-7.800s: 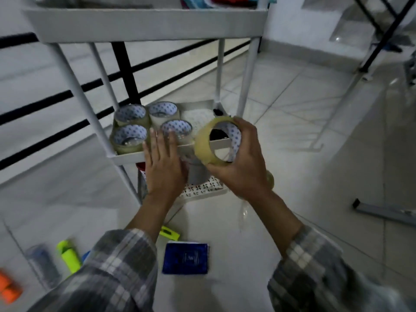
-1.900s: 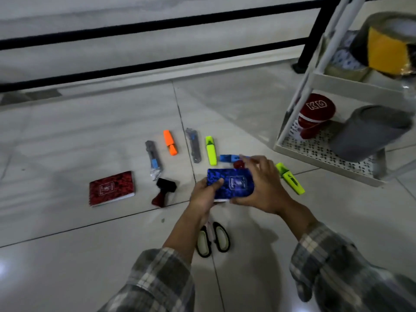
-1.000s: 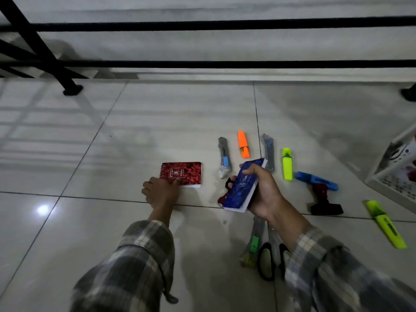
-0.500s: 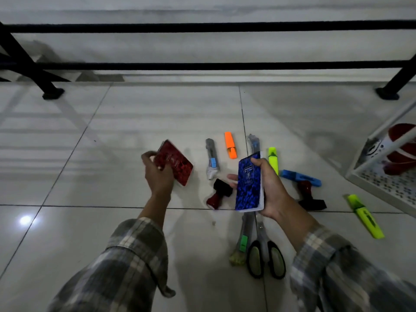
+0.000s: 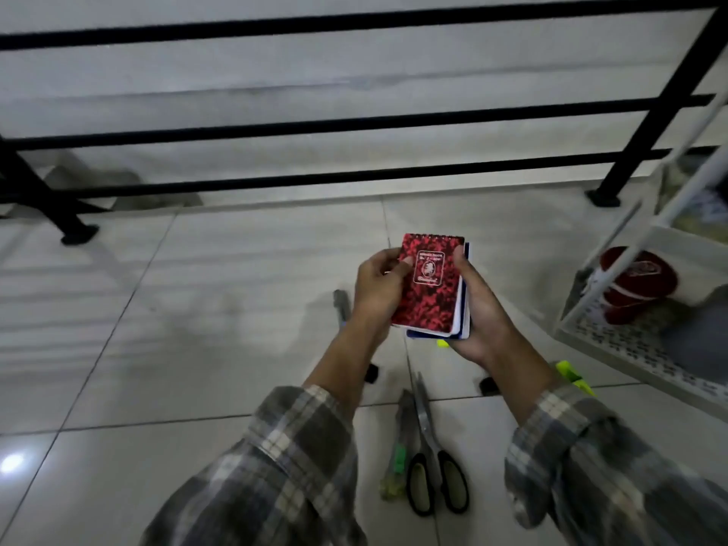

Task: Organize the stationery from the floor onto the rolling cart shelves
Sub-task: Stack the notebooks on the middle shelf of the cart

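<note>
Glossy floor tiles (image 5: 197,309), seemingly ceramic

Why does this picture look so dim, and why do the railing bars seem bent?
Head view: the light is low, so colours look muted. A small bright glare spot sits on the glossy floor tile at lower left. The wide lens bows the black railing. The rolling cart at the right edge looks smeared, while the red notepad held in both hands is fairly sharp.

The pale tiled floor (image 5: 205,309) carries black-handled scissors (image 5: 435,470) below both grips, with a green-marked utility knife (image 5: 397,455) just beside them. A yellow-green highlighter (image 5: 573,376) lies right of the right grip (image 5: 478,309). A grey knife (image 5: 342,305) pokes out left of the left grip (image 5: 376,289). Further right, the cart's bottom shelf (image 5: 614,344) holds a red roll (image 5: 634,285).
</note>
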